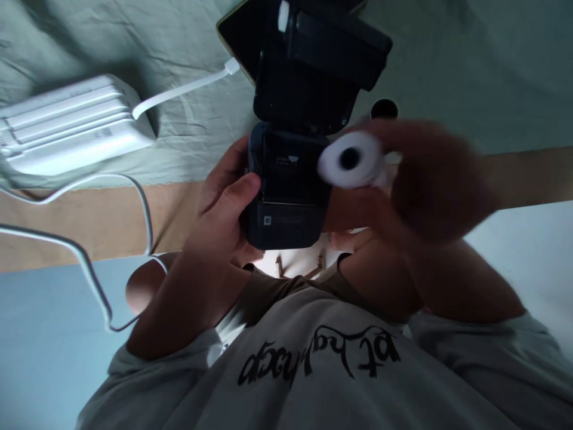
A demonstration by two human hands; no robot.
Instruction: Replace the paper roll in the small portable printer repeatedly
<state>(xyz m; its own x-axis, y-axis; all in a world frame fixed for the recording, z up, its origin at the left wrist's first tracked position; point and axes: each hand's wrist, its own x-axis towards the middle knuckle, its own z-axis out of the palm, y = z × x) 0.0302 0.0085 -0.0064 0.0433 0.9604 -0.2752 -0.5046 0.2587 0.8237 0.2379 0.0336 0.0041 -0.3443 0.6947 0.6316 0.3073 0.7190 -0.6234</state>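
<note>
The left hand (224, 203) wraps the side of a small dark printer (286, 185), thumb pressed on its front, held above the lap with its lid (313, 60) swung open; the tiny logo inside is too small to read. The blurred right hand (430, 179) pinches a white paper roll (351, 160) just beside the printer's open bay. A white power bank (71, 125) with its cable (183, 89) lies on the green bedsheet (470, 71), and the shirt (322, 370) bears black script lettering, illegible from here

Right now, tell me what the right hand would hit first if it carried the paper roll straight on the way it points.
Probably the open printer. The right hand, blurred, holds the paper roll just beside its open bay, pointing toward it; the left hand grips the far side. Depth is unclear.
</note>
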